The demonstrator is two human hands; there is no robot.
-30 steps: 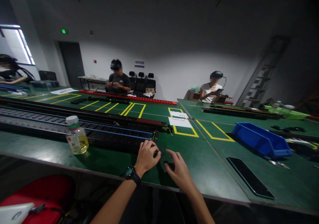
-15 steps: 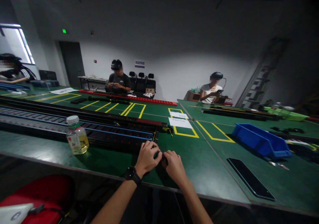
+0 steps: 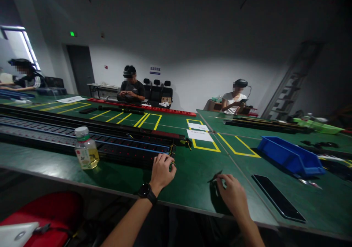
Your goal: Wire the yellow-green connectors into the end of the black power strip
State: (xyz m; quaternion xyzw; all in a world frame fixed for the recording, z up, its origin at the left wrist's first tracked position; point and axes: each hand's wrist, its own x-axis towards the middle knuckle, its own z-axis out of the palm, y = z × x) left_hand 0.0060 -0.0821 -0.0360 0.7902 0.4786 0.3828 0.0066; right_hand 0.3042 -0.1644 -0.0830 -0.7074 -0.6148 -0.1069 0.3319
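My left hand [image 3: 162, 170], with a black watch on its wrist, is closed at the near right end of a long black rail assembly [image 3: 129, 148] with blue strips and red dots. Its fingertips pinch what looks like a thin yellow-green wire [image 3: 173, 163]; most of it is hidden by the fingers. Farther right, above the green table, my right hand [image 3: 232, 192] pinches a small thin dark piece [image 3: 214, 176] with a pointed end. Its exact kind is too dim to tell. The two hands are well apart.
A drink bottle [image 3: 86, 150] stands before the rail. On the right are a blue bin [image 3: 288, 155] and a phone [image 3: 277, 198]. White paper labels [image 3: 200, 135] lie among yellow tape marks. Several people sit beyond and to the left. A red seat [image 3: 46, 212] is at lower left.
My right hand has moved right, away from my left hand, and the dark piece now shows in its fingers. My left hand stays by the rail's end.
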